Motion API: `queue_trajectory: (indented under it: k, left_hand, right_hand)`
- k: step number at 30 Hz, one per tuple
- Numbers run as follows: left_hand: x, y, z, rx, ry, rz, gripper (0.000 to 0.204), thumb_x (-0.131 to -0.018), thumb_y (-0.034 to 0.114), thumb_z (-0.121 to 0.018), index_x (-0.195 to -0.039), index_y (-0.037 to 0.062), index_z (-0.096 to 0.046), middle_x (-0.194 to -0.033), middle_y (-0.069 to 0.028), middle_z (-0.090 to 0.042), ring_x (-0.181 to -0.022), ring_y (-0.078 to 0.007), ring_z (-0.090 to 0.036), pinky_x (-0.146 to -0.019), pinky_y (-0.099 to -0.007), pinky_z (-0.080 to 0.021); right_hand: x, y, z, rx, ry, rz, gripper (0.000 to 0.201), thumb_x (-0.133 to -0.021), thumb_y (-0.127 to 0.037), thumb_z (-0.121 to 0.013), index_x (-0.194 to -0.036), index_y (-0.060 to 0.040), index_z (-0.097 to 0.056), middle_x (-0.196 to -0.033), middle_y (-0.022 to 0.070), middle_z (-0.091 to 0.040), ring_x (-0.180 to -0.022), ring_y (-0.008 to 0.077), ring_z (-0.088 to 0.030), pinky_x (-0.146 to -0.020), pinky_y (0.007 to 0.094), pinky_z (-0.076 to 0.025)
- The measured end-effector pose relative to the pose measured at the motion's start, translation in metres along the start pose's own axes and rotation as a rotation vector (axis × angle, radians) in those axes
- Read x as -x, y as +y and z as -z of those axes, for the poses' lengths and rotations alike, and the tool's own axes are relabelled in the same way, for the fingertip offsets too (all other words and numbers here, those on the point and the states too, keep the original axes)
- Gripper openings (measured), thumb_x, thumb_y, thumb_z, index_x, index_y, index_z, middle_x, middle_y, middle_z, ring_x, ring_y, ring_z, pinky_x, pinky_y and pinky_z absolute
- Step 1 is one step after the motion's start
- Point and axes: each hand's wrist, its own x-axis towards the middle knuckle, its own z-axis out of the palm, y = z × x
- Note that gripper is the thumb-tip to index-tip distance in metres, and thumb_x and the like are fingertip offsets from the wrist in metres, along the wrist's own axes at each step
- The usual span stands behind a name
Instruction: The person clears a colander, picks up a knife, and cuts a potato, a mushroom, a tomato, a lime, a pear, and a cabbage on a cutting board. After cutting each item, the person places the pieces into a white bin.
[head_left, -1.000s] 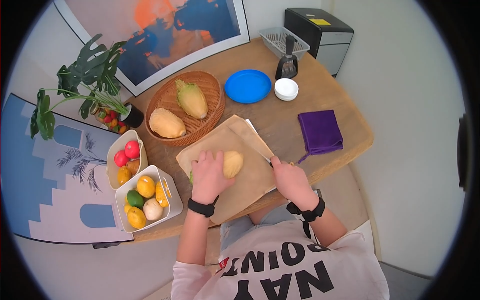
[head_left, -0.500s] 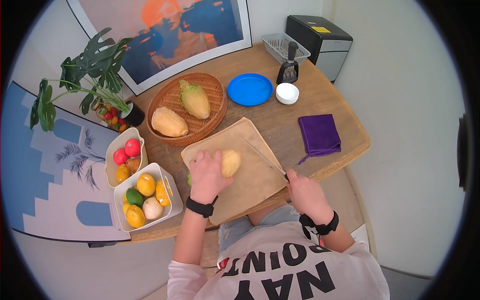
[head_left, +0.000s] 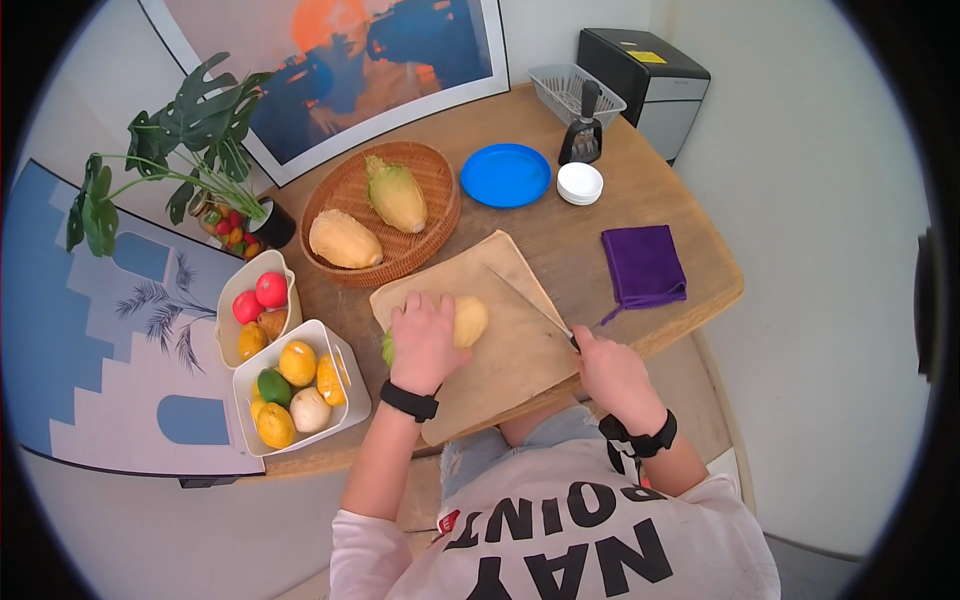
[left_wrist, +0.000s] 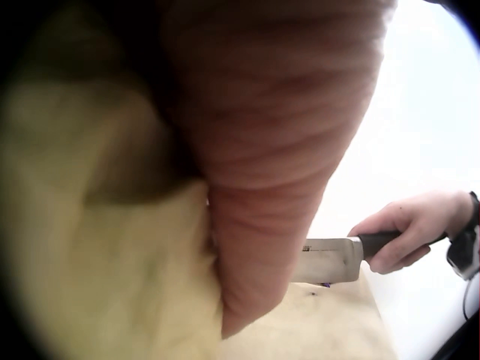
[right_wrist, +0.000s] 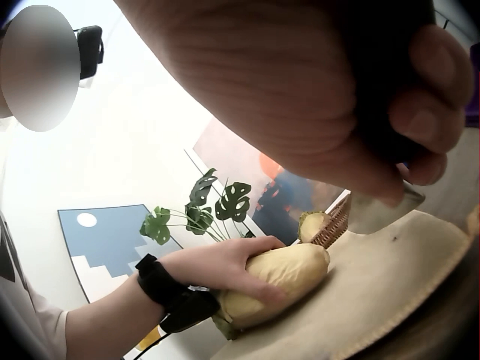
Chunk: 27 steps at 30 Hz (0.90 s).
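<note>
A pale yellow napa cabbage (head_left: 470,320) lies on its side on the tan cutting board (head_left: 500,380), its green end toward the left. My left hand (head_left: 425,340) grips it from above, fingers over the far side and thumb along the near side, as the right wrist view also shows. At the board's right edge my right hand (head_left: 615,375) holds a kitchen knife (left_wrist: 330,259) by its black handle. The broad blade slants over the board, apart from the cabbage. In the right wrist view the fingers (right_wrist: 427,120) wrap round the handle.
Behind the board stands a wicker basket (head_left: 385,265) with two more cabbages. White bins (head_left: 345,400) of fruit and vegetables are at left. A blue plate (head_left: 505,175), white bowls (head_left: 580,183), black-handled tool (head_left: 583,135) and purple cloth (head_left: 643,268) lie toward the back and right.
My right hand has drawn the knife to the right and toward my body, then stayed nearly still. The left hand keeps its hold on the cabbage.
</note>
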Motion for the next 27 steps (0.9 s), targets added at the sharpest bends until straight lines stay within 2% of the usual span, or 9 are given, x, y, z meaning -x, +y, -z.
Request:
queue_trajectory:
  k: [3,6,9,12,14,17,20,23,27]
  left_hand:
    - [0.001,0.008,0.006,0.03,0.016,0.017,0.061,-0.06,0.04,-0.085,-0.108,0.0081,-0.064,-0.101,-0.0111,-0.058,-0.104,-0.0297,-0.054,-0.085,-0.0488,-0.043]
    - [0.0,0.008,0.001,0.121,0.262,-0.114,0.049,-0.067,0.036,-0.083,-0.105,0.0091,-0.065,-0.105,-0.0089,-0.06,-0.107,-0.0303,-0.054,-0.09,-0.0528,-0.042]
    - [-0.002,0.011,0.01,0.201,0.239,-0.177,0.036,-0.072,0.026,-0.08,-0.101,0.0116,-0.066,-0.109,-0.0058,-0.06,-0.11,-0.0302,-0.053,-0.092,-0.0511,-0.042]
    - [0.001,0.014,-0.001,0.308,0.17,-0.107,0.028,-0.073,0.018,-0.078,-0.097,0.0134,-0.066,-0.105,-0.0037,-0.06,-0.106,-0.0285,-0.054,-0.089,-0.047,-0.043]
    - [0.0,0.016,-0.002,0.278,0.179,-0.091,0.027,-0.072,0.017,-0.078,-0.095,0.0135,-0.065,-0.103,-0.0029,-0.06,-0.104,-0.0275,-0.054,-0.086,-0.0452,-0.044]
    - [-0.002,0.017,-0.001,0.269,0.194,-0.076,0.025,-0.072,0.017,-0.078,-0.093,0.0129,-0.064,-0.1,-0.0026,-0.059,-0.1,-0.0269,-0.055,-0.083,-0.0446,-0.044]
    - [-0.001,0.02,-0.001,0.242,0.199,-0.064,0.025,-0.072,0.017,-0.078,-0.092,0.0124,-0.063,-0.099,-0.0026,-0.059,-0.1,-0.0268,-0.055,-0.082,-0.0447,-0.044]
    - [0.0,0.019,-0.005,0.236,0.215,-0.058,0.025,-0.072,0.017,-0.077,-0.092,0.0123,-0.062,-0.099,-0.0029,-0.059,-0.1,-0.0266,-0.055,-0.082,-0.0451,-0.044]
    - [-0.001,0.021,-0.004,0.222,0.185,-0.035,0.031,-0.07,0.017,-0.079,-0.096,0.0124,-0.061,-0.103,-0.0049,-0.058,-0.103,-0.0277,-0.054,-0.084,-0.0456,-0.045]
  right_hand:
    - [-0.001,-0.008,-0.003,-0.097,0.074,0.061,0.037,-0.093,-0.011,-0.054,-0.129,-0.0025,-0.051,-0.093,0.0203,-0.07,-0.085,0.04,-0.069,-0.07,0.0501,-0.054]
    - [-0.011,-0.017,-0.016,-0.241,0.089,0.104,0.042,-0.095,-0.014,-0.056,-0.134,-0.004,-0.047,-0.095,0.0214,-0.07,-0.086,0.041,-0.068,-0.071,0.0511,-0.054]
    - [-0.019,-0.021,-0.031,-0.293,0.05,0.13,0.043,-0.096,-0.015,-0.057,-0.136,-0.0047,-0.045,-0.097,0.0226,-0.069,-0.088,0.0417,-0.067,-0.072,0.0517,-0.053]
    - [-0.02,-0.031,-0.03,-0.337,0.053,0.132,0.042,-0.096,-0.014,-0.057,-0.135,-0.0045,-0.045,-0.097,0.0231,-0.069,-0.088,0.0422,-0.067,-0.072,0.0519,-0.053]
    - [-0.018,-0.044,-0.01,-0.385,0.05,0.095,0.042,-0.096,-0.014,-0.057,-0.135,-0.004,-0.045,-0.096,0.0237,-0.069,-0.088,0.0428,-0.067,-0.072,0.0523,-0.053]
    - [-0.023,-0.046,-0.013,-0.383,0.036,0.067,0.041,-0.097,-0.015,-0.056,-0.135,-0.0039,-0.046,-0.095,0.0254,-0.068,-0.088,0.0439,-0.066,-0.073,0.053,-0.052]
    - [-0.029,-0.035,-0.033,-0.357,0.01,0.145,0.039,-0.097,-0.015,-0.055,-0.133,-0.0039,-0.046,-0.093,0.0266,-0.067,-0.086,0.0448,-0.066,-0.072,0.0538,-0.052]
    - [-0.023,-0.04,-0.02,-0.435,0.02,0.094,0.036,-0.097,-0.016,-0.056,-0.131,-0.0043,-0.047,-0.091,0.0272,-0.067,-0.084,0.0453,-0.066,-0.072,0.0545,-0.051]
    - [-0.024,-0.038,-0.038,-0.417,0.088,0.146,0.034,-0.097,-0.016,-0.056,-0.128,-0.0048,-0.047,-0.086,0.0261,-0.067,-0.082,0.0451,-0.066,-0.071,0.0545,-0.051]
